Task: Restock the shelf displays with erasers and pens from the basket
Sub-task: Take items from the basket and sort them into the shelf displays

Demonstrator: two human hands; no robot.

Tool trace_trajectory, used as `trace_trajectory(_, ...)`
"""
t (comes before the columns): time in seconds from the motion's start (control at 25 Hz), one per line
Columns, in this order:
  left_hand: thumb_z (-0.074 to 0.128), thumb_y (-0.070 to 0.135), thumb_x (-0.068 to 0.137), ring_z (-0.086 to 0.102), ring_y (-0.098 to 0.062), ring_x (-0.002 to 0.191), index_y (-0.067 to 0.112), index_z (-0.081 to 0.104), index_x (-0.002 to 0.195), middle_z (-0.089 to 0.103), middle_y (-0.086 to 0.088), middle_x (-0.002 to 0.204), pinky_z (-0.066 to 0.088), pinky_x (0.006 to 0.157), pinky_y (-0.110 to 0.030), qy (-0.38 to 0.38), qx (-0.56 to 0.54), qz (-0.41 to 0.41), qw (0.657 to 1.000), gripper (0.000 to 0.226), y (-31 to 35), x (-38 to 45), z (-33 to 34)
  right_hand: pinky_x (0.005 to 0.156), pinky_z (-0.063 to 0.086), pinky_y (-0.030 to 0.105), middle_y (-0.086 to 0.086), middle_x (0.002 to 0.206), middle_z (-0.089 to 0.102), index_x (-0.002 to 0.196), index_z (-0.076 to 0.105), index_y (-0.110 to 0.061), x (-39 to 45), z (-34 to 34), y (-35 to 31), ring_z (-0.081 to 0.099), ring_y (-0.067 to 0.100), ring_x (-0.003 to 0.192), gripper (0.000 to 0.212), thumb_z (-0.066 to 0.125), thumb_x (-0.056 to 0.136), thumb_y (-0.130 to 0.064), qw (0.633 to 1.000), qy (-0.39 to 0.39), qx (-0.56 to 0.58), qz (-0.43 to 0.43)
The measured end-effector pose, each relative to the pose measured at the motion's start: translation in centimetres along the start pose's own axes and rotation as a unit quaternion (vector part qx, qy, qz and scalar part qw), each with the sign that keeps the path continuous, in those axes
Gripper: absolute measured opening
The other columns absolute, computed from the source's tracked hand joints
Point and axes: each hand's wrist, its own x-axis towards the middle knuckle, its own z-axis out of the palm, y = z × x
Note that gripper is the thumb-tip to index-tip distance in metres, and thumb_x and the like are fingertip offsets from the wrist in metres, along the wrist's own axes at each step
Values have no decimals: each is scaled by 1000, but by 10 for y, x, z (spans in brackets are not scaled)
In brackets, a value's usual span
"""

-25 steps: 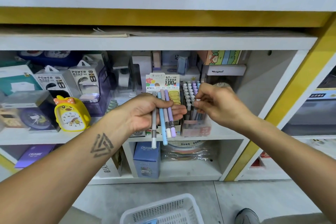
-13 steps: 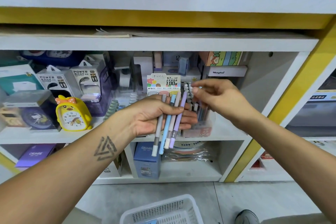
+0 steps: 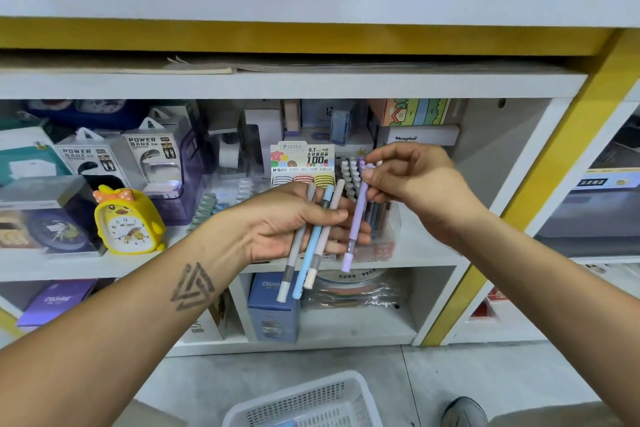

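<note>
My left hand (image 3: 294, 222) is closed around three pens, a grey pen (image 3: 298, 246), a blue pen (image 3: 313, 246) and a beige pen (image 3: 323, 243), fanned with their caps pointing down. My right hand (image 3: 412, 184) pinches the top of a purple pen (image 3: 355, 225), which hangs apart from the other three, just in front of my left fingers. Behind both hands a clear pen display box (image 3: 377, 239) full of upright pens stands on the middle shelf. The white basket (image 3: 311, 402) sits on the floor below.
A lead-refill display card (image 3: 303, 159) stands left of the pen box. A yellow duck clock (image 3: 126, 222) and power bank boxes (image 3: 152, 156) fill the shelf's left side. Blue boxes (image 3: 273, 305) occupy the lower shelf. A shoe (image 3: 464, 411) is at bottom right.
My right hand has pulled the purple pen out of the bunch in my left hand and drawn it to the right. The left hand keeps the other three pens.
</note>
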Motion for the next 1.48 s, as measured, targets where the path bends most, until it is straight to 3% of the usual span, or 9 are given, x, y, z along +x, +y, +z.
trace_trajectory(0.24,61,-7,83,73,-38,90,-9,66,106,71,-29,98,61,70,-42,114,-83,64,988,23,11,0,1,68,58,34,-2,87,71,99,66,-20,-8,14,-10,71,17,74,7,69,92,-19,971,-26,-200,-127)
trace_trajectory(0.36,57,-7,90,74,-37,83,-9,58,115,72,-30,96,61,60,-40,198,-150,108,963,25,12,2,-5,60,54,33,-4,94,69,99,58,-26,-12,22,-11,68,18,71,35,77,79,-46,948,-74,-298,-86)
trace_trajectory(0.44,53,-4,94,73,-36,92,-15,53,122,70,-29,106,62,64,-41,195,-188,118,955,29,11,3,-4,60,55,32,-1,98,67,101,55,-23,-11,25,-10,68,20,71,36,81,78,-35,944,-83,-314,-59)
trace_trajectory(0.68,51,-1,96,71,-36,98,-13,57,120,68,-29,112,62,72,-40,165,-224,108,954,27,13,2,-5,69,59,23,17,89,72,97,69,-5,-1,18,-2,73,18,70,15,66,89,7,997,-41,-67,-8)
trace_trajectory(0.92,51,-1,95,61,-15,59,-2,57,97,71,-22,84,51,48,-19,210,-152,-16,966,7,9,-3,-14,69,49,26,15,82,69,99,76,-3,14,-27,-5,59,17,69,19,62,90,5,993,69,97,-17)
trace_trajectory(1.04,57,-4,80,60,-18,70,-6,62,98,70,-21,86,53,52,-23,207,-141,-23,968,19,10,-4,-14,64,50,29,13,78,68,97,77,-13,12,-41,-5,57,18,64,25,61,88,5,994,84,-30,-65)
trace_trajectory(1.2,49,-5,94,70,-23,69,-9,58,117,70,-22,91,59,57,-27,200,-143,-17,969,25,8,0,-11,65,51,27,21,80,69,91,71,-14,8,-46,-5,59,18,66,23,63,85,7,978,62,-169,-106)
trace_trajectory(1.32,49,-4,94,70,-24,72,-9,58,117,70,-22,95,59,57,-28,191,-131,-27,972,25,3,2,-7,64,52,25,1,73,67,92,73,-16,2,-39,2,58,8,65,19,65,85,0,959,19,-254,-125)
trace_trajectory(1.48,46,-4,96,72,-26,71,-9,55,120,72,-25,95,61,61,-30,182,-137,-26,973,26,2,4,-6,64,50,27,9,81,70,89,73,-19,3,-29,1,59,14,69,19,65,85,-3,964,41,-208,-161)
